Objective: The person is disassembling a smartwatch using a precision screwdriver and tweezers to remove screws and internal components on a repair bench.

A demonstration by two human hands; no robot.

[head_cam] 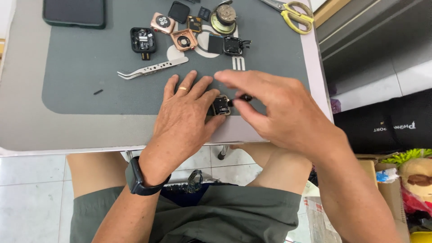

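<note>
A pale bench (27, 130) fills the upper part of the view, and most of it is covered by a grey mat (90, 76). A dark phone (74, 12) lies face down at the far left corner of the mat.

The left hand (184, 119) lies flat near the front edge of the mat, fingers spread and a ring on one of them, a dark band around the wrist. Its thumb presses against the left side of a small square watch body (221, 105), pinning it to the mat. The right hand (276, 105) comes in from the right, its fingers curled, thumb and fingertips pinched on a thin dark tool (243, 97) whose tip meets the right side of the watch body.

Yellow-handled scissors (292, 14) lie at the far right edge of the mat. Metal tweezers (150, 69) lie just beyond the left hand's fingertips, apart from them. Further back a cluster of opened watch cases and loose parts is spread out: a black case (143, 40), two rose-gold cases (162, 22), a round metal part (224, 18) and a black module (233, 45). A tiny dark bit (98, 92) lies alone on the left of the mat.
</note>
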